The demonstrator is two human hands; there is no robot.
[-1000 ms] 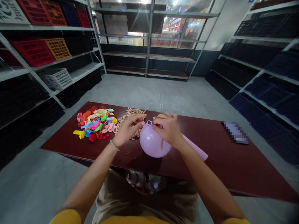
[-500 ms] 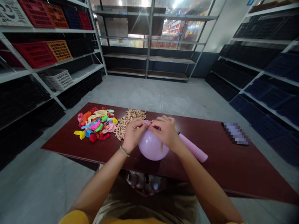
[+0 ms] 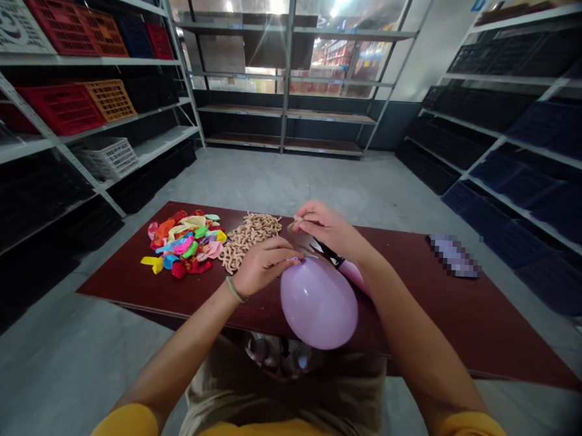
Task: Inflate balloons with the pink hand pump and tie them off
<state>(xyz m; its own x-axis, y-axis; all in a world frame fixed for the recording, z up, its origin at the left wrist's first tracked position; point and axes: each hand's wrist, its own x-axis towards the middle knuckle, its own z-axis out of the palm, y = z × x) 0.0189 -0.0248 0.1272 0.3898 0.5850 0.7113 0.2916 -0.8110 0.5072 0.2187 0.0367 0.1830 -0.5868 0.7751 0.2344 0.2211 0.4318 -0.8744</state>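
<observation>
My left hand (image 3: 265,266) pinches the neck of an inflated purple balloon (image 3: 320,303), which hangs over the table's near edge. Higher and to the right, my right hand (image 3: 332,230) is closed on a thin tan string (image 3: 291,228) that seems to run down toward the balloon's neck. Beneath my right forearm lies a pink pump (image 3: 354,274) with a black end, partly hidden. Left of the hands, a heap of tan strings (image 3: 251,237) rests beside a pile of colourful uninflated balloons (image 3: 185,242).
A dark red table (image 3: 437,317) spans the view, with a blurred flat object (image 3: 452,256) at its right. Shelves with crates (image 3: 57,105) stand on the left, shelves with dark bins (image 3: 532,165) on the right, and a metal rack (image 3: 285,113) at the back.
My right hand has moved up and away from my left hand, drawing the string. The balloon has swung down and right, tilting, and my left hand has lowered slightly.
</observation>
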